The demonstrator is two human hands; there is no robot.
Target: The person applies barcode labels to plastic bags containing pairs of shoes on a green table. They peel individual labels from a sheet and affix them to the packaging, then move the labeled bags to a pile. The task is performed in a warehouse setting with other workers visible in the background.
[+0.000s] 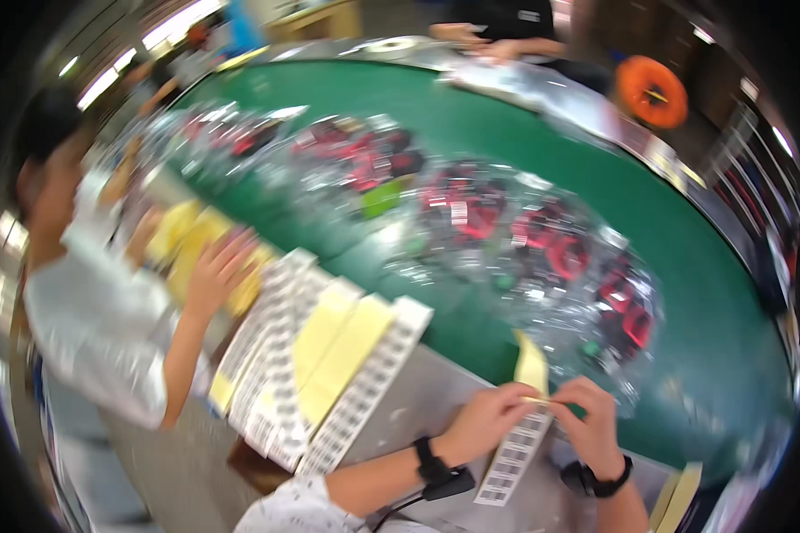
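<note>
Between my two hands, at the near edge of the green belt, is a strip of printed labels (514, 460) on yellowish backing paper. My left hand (500, 413) pinches the strip from the left. My right hand (590, 422) pinches it from the right, fingertips almost touching the left ones. The yellow backing (531, 366) curls up beyond my fingers, while the printed part hangs down over the metal ledge. Both wrists carry black bands. To the left of my left arm lie several label sheets (347, 355), some printed side up, some showing yellow backing.
Clear plastic bags with red and black items (551, 244) line the green belt (684, 266). At left a co-worker in a white top (107, 329) handles yellow sheets (191, 244). Another person (507, 31) stands across the belt. An orange round object (652, 92) is at far right.
</note>
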